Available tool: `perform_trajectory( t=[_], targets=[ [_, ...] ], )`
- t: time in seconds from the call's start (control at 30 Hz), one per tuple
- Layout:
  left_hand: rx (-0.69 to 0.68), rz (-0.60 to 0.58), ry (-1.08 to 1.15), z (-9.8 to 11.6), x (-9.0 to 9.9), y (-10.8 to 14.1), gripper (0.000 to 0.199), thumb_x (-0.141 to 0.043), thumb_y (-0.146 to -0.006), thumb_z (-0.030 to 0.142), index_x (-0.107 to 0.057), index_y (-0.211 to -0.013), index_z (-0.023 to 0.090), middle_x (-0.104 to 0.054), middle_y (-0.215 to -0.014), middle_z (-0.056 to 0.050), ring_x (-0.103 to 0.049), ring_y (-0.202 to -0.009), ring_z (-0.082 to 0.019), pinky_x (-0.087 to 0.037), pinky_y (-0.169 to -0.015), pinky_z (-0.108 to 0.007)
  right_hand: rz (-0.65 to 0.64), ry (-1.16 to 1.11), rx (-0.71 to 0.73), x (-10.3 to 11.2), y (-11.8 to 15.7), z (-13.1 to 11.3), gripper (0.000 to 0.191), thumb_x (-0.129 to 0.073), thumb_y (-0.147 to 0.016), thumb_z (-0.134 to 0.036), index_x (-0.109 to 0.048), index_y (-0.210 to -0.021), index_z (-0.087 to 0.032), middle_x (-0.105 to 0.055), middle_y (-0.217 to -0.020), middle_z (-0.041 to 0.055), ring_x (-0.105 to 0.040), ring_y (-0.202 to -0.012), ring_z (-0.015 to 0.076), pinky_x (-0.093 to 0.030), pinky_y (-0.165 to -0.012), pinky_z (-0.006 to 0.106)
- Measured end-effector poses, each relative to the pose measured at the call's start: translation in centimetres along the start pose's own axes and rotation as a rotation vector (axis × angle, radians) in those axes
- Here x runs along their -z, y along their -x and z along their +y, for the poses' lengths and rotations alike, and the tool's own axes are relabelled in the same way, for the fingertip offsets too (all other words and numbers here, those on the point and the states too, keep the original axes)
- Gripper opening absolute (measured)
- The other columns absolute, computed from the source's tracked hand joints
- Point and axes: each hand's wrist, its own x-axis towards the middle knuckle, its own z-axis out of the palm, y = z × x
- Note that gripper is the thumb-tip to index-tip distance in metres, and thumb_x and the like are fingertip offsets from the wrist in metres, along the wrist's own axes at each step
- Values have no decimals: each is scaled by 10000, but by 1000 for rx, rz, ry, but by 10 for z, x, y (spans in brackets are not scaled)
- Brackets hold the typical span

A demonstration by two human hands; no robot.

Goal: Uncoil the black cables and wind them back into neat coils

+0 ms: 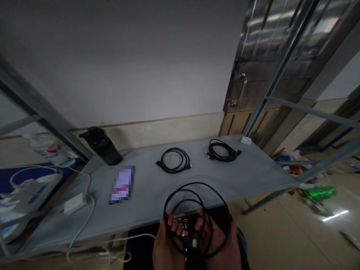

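My left hand (170,240) and right hand (215,238) grasp the loosely looped black cable (197,183), its coils standing up between them.

No readable text. Label on plastic bottle (52,150) too blurred; phone (122,184) screen pixelated, nothing legible; pale marks on dark surface (183,222) behind black cable (197,183) too small to make out.

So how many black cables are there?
3. A loose coil is held by the right hand and left hand; a middle coil and a right-side coil lie on the table.
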Motion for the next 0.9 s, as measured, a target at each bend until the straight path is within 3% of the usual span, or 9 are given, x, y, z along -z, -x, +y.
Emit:
perform_trajectory(
  t=[0.03, 0.1, 0.2, 0.33, 0.43, 0.5, 0.67, 0.8, 0.9],
  targets=[
    [-12, 2, -27, 0, 0, -1, 262, -925, -805, 569, -802, -865, 345, -526, -818, -20, -561, -652, -163, -577, -594, -293, 24, -83, -56, -1, 1, -2, 887, -638, -789, -1067, -864, -1166, -297, -841, -1073, 109, -789, -1053, 354, -646, -971, 566],
    [-40, 19, -125, 2, -1, -3, 234, -904, -815, 590, -833, -904, 386, -647, -889, -41, -677, -739, -199, -628, -653, -319, 95, -231, -140, -4, 0, -5, 838, -734, -765, -1030, -842, -1071, -257, -784, -892, 64, -759, -863, 256, -657, -885, 450],
    [-100, 37, -308, 6, -5, -3, 272, -896, -803, 626, -866, -993, 434, -801, -1085, -78, -806, -933, -292, -675, -711, -386, 180, -300, -129, -11, -4, -7, 669, -955, -719, -842, -710, -836, -231, -472, -593, -71, -476, -530, 107, -551, -598, 279],
    [-120, -92, -442, 12, -8, 4, 519, -1025, -660, 571, -868, -1133, 424, -841, -1300, -93, -815, -1216, -377, -704, -929, -453, 219, -231, -112, -19, -15, -6, 719, -899, -797, -852, -526, -786, -237, -305, -599, -111, -206, -468, 62, -258, -399, 202],
    [-98, -193, -594, 23, -9, 8, 652, -1023, -689, 624, -854, -1261, 361, -858, -1262, -109, -798, -1272, -385, -670, -1068, -480, 229, -244, -97, -21, -25, -8, 748, -884, -824, -848, -451, -796, -239, -298, -622, -119, -179, -485, 50, -217, -407, 189],
    [-107, -242, -755, 35, -11, 8, 738, -972, -761, 678, -822, -1374, 295, -871, -1176, -120, -816, -1202, -377, -685, -1017, -470, 222, -285, -83, -22, -30, -11, 715, -890, -853, -810, -463, -836, -236, -302, -642, -124, -172, -504, 50, -213, -420, 183],
    [-116, -298, -958, 65, -20, 3, 900, -932, -755, 768, -798, -1406, 160, -826, -831, -90, -774, -672, -282, -615, -558, -346, 154, -371, -84, -19, -40, -19, 661, -879, -908, -755, -477, -850, -232, -275, -641, -127, -142, -512, 57, -201, -437, 208],
    [-84, -215, -746, 71, -25, 3, 928, -914, -821, 716, -715, -1518, 136, -782, -758, -60, -725, -592, -235, -618, -587, -343, 137, -398, -65, -21, -49, -17, 670, -908, -872, -757, -495, -830, -232, -335, -642, -109, -263, -531, 73, -368, -526, 243],
    [-66, -197, -618, 70, -26, -1, 916, -964, -769, 671, -749, -1460, 110, -751, -730, -55, -693, -588, -211, -604, -585, -329, 138, -383, -65, -24, -53, -15, 692, -940, -831, -758, -491, -796, -231, -429, -672, -76, -414, -593, 106, -461, -614, 287]
  ],
)
